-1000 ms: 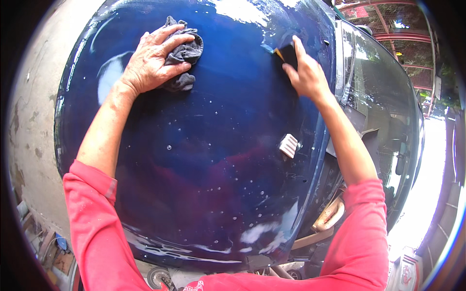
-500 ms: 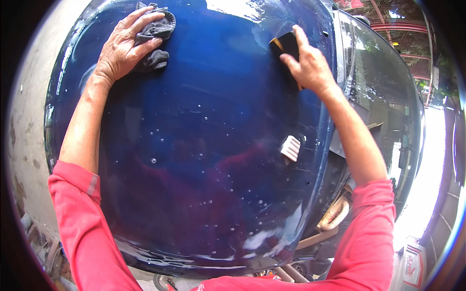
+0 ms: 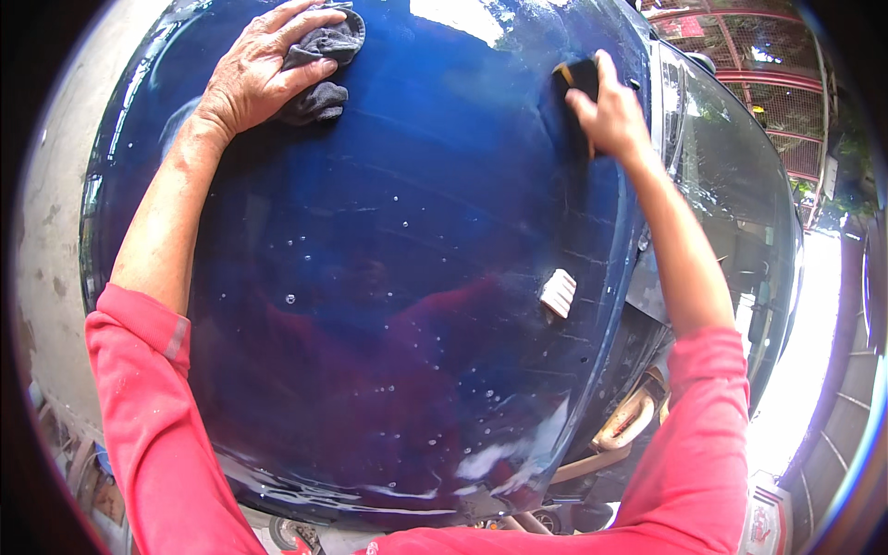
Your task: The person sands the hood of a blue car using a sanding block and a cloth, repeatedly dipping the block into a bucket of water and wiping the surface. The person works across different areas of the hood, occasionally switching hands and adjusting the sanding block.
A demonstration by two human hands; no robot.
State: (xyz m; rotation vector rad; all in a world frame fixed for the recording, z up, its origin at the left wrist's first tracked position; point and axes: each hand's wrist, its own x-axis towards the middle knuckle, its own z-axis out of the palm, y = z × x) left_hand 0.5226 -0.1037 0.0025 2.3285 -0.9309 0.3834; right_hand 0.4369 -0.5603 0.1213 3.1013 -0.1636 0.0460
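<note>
Under both my hands lies the glossy dark blue hood (image 3: 370, 250) of a car, dotted with water drops. Near its far left part, my left hand (image 3: 264, 69) is closed on a crumpled dark grey cloth (image 3: 328, 42) that rests against the paint. At the far right, by the windshield side, my right hand (image 3: 610, 106) grips a black sanding block (image 3: 581, 76) with a yellowish stripe at one end. That block lies against the hood, and its underside is hidden. A white ribbed block (image 3: 558, 293) sits on the hood, closer to me than my right hand.
The windshield (image 3: 731, 157) borders the hood on the right. Below it, a beige curved object (image 3: 627, 421) lies in the open cowl area. Concrete floor (image 3: 55, 240) runs along the left, and a red metal grille (image 3: 768, 83) stands at the far right. A wheel (image 3: 291, 534) shows at the lower edge.
My right hand has slid right with the sanding block, toward the windshield side. My left hand and the cloth have shifted a little to the right.
</note>
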